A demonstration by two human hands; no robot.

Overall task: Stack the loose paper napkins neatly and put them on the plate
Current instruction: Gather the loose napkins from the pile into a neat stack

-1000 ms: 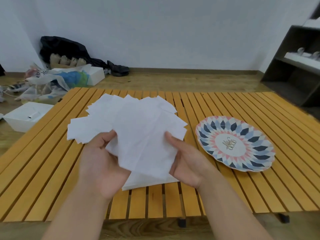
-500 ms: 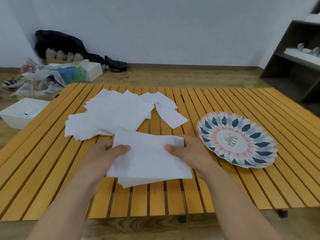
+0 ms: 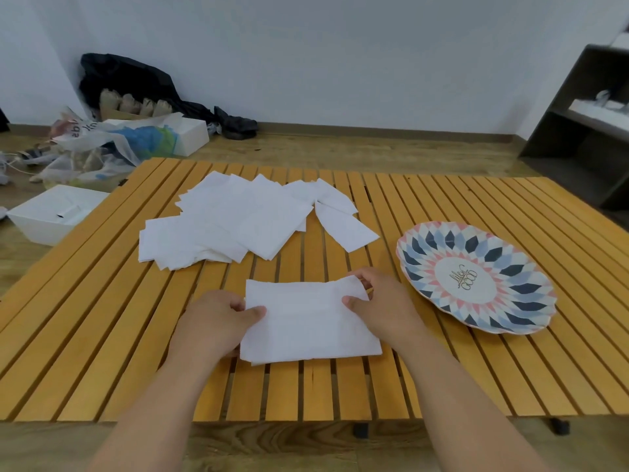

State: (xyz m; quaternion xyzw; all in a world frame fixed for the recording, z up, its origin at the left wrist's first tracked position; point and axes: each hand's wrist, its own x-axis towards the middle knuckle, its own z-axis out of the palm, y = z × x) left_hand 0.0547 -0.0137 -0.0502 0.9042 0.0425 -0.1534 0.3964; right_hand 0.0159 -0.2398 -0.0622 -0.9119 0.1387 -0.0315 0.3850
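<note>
- The slatted wooden counter [image 3: 102,318] had a patterned plate [image 3: 476,277] just to the right of the right hand [image 3: 384,308], sitting apart from it with bare slats in between.
- The scattered loose napkins [image 3: 238,219] lay past both hands, overlapping each other every which way, with one strip trailing off toward the plate side.
- On the floor beyond the left hand [image 3: 218,321] were a white box [image 3: 51,212], some plastic bags [image 3: 112,144] and a black bag [image 3: 129,76]. A dark shelf [image 3: 578,131] stood far off to the right.
- The gathered stack of napkins [image 3: 306,321] sat between the hands, long axis running left to right and slightly skewed.
- The left hand gripped its left edge and the right hand pinched its right edge, thumbs on top.
- The fingers under the paper were hidden, so I couldn't tell if the stack lay flat on the counter or was held just off it.
- I couldn't count the sheets either, and the shelf was cut off at the frame edge.
</note>
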